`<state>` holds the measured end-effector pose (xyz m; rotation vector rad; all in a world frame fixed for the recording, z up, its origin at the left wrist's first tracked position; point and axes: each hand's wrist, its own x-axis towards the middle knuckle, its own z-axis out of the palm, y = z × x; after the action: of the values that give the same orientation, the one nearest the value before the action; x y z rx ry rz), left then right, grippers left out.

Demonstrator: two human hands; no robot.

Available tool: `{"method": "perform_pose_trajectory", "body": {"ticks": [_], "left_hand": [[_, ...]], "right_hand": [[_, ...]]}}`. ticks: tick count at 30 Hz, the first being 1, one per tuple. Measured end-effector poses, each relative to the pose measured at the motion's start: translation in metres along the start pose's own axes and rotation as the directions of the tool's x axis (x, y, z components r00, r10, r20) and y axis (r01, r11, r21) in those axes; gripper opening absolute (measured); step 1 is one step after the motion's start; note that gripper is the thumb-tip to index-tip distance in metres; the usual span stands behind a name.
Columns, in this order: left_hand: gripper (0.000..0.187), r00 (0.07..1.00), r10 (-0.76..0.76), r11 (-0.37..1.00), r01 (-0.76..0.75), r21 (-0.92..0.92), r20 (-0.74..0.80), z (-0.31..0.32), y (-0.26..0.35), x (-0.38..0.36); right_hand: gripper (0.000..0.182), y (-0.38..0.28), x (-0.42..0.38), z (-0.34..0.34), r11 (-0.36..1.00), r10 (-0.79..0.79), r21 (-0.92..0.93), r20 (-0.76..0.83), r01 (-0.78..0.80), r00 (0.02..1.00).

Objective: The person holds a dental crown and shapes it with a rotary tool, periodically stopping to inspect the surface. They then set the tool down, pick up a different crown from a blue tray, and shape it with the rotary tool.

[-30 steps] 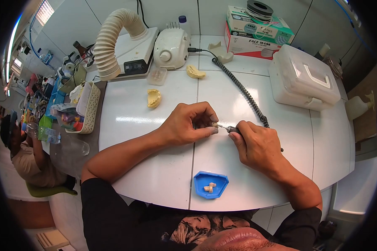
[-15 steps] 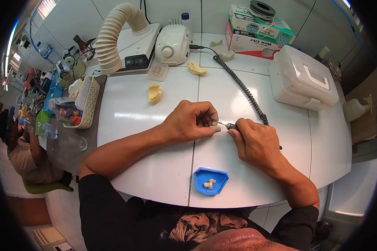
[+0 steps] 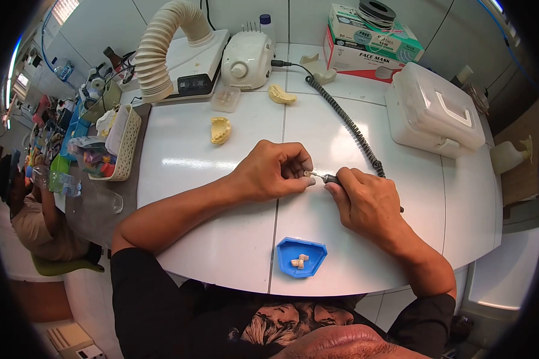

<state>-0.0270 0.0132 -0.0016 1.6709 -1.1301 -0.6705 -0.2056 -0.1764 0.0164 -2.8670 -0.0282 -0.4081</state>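
My left hand [image 3: 276,172] is closed, pinching a small tooth-coloured dental crown [image 3: 307,174] between thumb and fingers, which partly hide it. My right hand [image 3: 368,200] grips a dark rotary handpiece [image 3: 330,179] like a pen. The thin bur of the handpiece points left and meets the crown, or lies very near it. A coiled black cord [image 3: 347,124] runs from the handpiece to a white control unit [image 3: 246,63] at the back. Nearer to me, a blue tray [image 3: 284,263] holds several small tooth-coloured pieces [image 3: 300,261].
Two yellowish dental casts [image 3: 220,130] and a small clear box [image 3: 226,100] lie beyond my left hand. A ribbed hose [image 3: 153,54] arches at the back left. Face mask boxes [image 3: 365,57] and a white case [image 3: 434,113] stand right. Another person [image 3: 42,221] sits far left.
Both hands keep nearly the same place and hold. The view has shifted very slightly; nothing else has visibly moved.
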Motion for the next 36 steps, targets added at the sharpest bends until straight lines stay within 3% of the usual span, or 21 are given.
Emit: {"method": "perform_pose_trajectory", "body": {"ticks": [36], "left_hand": [[0.019,1.0,-0.015,0.999,0.014,0.051,0.022,-0.0016,0.006,-0.0001]], "right_hand": [[0.03,0.001,0.0009,-0.0014,1.0,-0.001,0.019,0.014,0.0,1.0]]}}
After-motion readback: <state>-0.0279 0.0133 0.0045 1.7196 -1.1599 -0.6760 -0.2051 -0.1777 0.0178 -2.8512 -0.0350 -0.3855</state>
